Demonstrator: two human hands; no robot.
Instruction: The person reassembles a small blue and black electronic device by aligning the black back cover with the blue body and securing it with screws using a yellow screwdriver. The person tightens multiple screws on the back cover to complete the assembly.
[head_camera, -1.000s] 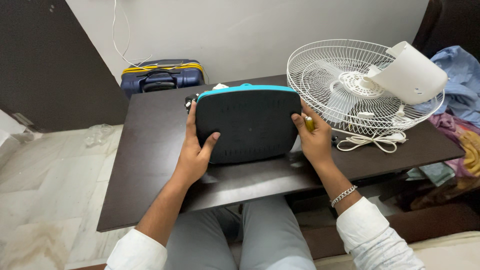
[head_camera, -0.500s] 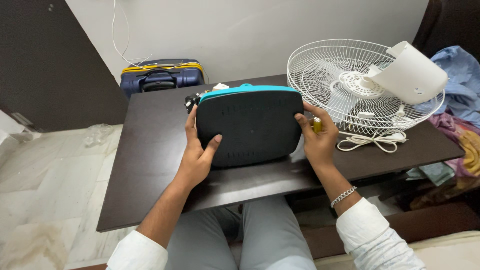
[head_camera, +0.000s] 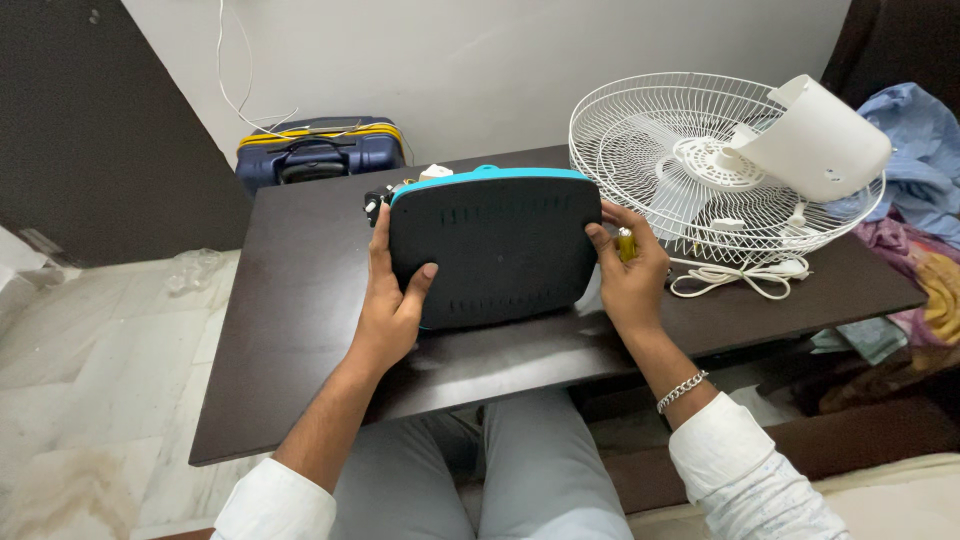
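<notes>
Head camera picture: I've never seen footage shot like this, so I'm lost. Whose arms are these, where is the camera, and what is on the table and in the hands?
The camera sits on a person's head and looks down, so the two arms coming in from the bottom are that person's own. They sit at a dark table, grey trousers showing below its edge. The left hand and right hand grip the two sides of a dark rounded panel with a turquoise rim, standing tilted on the table with its slotted dark face toward the camera. The right hand also pinches a small yellow tool handle between its fingers. To the right on the table lie a white wire fan guard, a white plastic housing resting on it, and a coiled white cord. A blue suitcase stands behind the table.
</notes>
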